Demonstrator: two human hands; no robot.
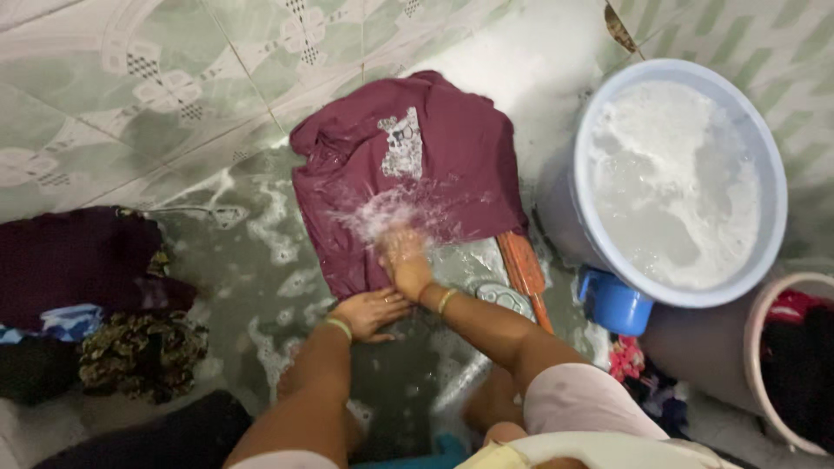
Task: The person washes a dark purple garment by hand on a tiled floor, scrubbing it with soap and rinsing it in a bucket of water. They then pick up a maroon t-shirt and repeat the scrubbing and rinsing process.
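A wet maroon shirt (434,165) with a pale print lies spread on the soapy tiled floor. My left hand (369,311) rests flat on the shirt's near edge, palm down and fingers spread, pinning the cloth. Just beyond it my right hand (404,256) is on the shirt amid white suds and splashing water. That hand is blurred and its fingers look curled. Whether it grips cloth or something small is hidden by foam. Both wrists wear thin bangles.
A large pale-blue basin (764,148) of foamy water stands at right, with a blue scoop (615,302) beside it. An orange-brown brush (524,265) lies next to the shirt. A pink tub (754,347) holds clothes at far right. Dark laundry (78,287) is piled at left.
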